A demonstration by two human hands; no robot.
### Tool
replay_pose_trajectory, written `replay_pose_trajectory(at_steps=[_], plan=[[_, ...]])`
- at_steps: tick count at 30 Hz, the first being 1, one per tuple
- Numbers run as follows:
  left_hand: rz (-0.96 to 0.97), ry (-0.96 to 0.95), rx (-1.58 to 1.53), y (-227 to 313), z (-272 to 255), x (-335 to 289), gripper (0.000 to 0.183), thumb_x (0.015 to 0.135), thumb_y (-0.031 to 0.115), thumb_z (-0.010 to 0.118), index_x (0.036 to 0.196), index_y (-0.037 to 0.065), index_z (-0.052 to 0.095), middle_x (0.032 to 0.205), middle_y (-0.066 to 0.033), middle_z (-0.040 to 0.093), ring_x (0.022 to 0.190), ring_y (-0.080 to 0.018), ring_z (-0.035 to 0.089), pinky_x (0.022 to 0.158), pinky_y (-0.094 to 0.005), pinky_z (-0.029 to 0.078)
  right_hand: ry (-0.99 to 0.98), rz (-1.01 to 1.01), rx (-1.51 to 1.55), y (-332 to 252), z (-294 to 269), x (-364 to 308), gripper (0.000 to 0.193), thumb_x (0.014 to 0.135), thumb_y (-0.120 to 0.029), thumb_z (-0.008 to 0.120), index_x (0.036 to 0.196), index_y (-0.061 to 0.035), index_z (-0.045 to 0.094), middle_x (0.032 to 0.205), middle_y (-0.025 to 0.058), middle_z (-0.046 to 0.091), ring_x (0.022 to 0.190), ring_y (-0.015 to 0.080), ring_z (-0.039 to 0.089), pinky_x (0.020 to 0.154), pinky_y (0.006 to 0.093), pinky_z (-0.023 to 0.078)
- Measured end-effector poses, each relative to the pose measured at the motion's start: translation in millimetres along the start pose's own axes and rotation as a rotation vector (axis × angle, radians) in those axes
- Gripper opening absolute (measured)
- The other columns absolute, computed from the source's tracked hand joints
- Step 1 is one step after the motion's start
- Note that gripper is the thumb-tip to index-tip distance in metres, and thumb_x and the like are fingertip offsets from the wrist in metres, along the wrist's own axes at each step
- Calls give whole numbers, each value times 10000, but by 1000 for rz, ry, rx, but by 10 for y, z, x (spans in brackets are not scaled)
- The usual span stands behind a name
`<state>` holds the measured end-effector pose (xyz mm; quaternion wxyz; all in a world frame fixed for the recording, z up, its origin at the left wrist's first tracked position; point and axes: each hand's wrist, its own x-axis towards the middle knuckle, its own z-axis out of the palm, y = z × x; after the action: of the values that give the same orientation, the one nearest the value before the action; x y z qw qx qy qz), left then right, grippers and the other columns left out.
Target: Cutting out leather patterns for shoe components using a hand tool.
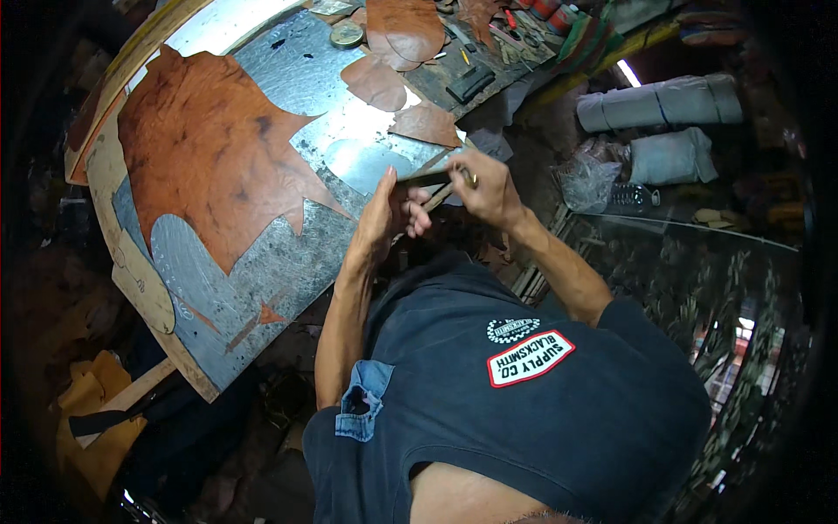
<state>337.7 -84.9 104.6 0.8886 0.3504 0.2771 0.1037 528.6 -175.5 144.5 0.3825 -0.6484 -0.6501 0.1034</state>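
Observation:
Close to my body, at the near right edge of the metal-topped table, both hands are raised and near each other. My left hand (384, 210) has its thumb up at one end of a dark, narrow flat bar (426, 180), its fingers curled below. My right hand (489, 188) is closed around a small tool with a brass-coloured end (472, 179); the rest of it is hidden by the fingers. Whether the tool touches the bar cannot be made out. A large brown leather hide (209, 148) with a jagged, cut edge lies flat on the table to the left.
Cut leather pieces (375, 83) lie beyond my hands, near a round tin (346, 34). A black block (471, 85) and scattered tools are at the far right. A leather scrap (271, 313) sits near the table's front edge. Wrapped white rolls (661, 103) are off to the right.

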Motion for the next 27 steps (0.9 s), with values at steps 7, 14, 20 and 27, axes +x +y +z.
replay_pose_trajectory(at_steps=[7, 14, 20, 27], plan=[[16, 156, -51, 132, 25, 498, 768, 980, 624, 315, 1314, -59, 421, 967, -175, 660, 808, -209, 673, 703, -294, 537, -89, 818, 216, 1164, 178, 562, 255, 833, -199, 634, 975, 12, 651, 833, 124, 669, 784, 190, 649, 706, 319, 497], [39, 260, -238, -22, -6, 1086, 775, 979, 507, 471, 1480, -15, 191, 1406, -296, 368, 1259, -388, 458, 1028, -435, 429, -94, 515, -132, 1545, 251, 739, 526, 812, -337, 660, 1159, 56, 614, 1021, 277, 663, 994, 414, 637, 875, 447, 494], [52, 294, -295, 72, 27, 1287, 752, 970, 479, 516, 1470, 9, 210, 1388, -291, 392, 1227, -364, 488, 1003, -419, 453, -336, 702, 57, 1679, 256, 896, 580, 741, -368, 703, 1141, 47, 643, 1002, 281, 676, 938, 339, 681, 812, 388, 520], [224, 472, 252, 132, -141, 1081, 704, 987, 412, 509, 1457, -54, 269, 1316, -243, 503, 1233, -293, 507, 1015, -369, 414, -308, 422, 43, 1068, -16, 1050, 288, 788, -190, 715, 995, -7, 635, 832, 219, 674, 778, 316, 682, 681, 386, 511]])
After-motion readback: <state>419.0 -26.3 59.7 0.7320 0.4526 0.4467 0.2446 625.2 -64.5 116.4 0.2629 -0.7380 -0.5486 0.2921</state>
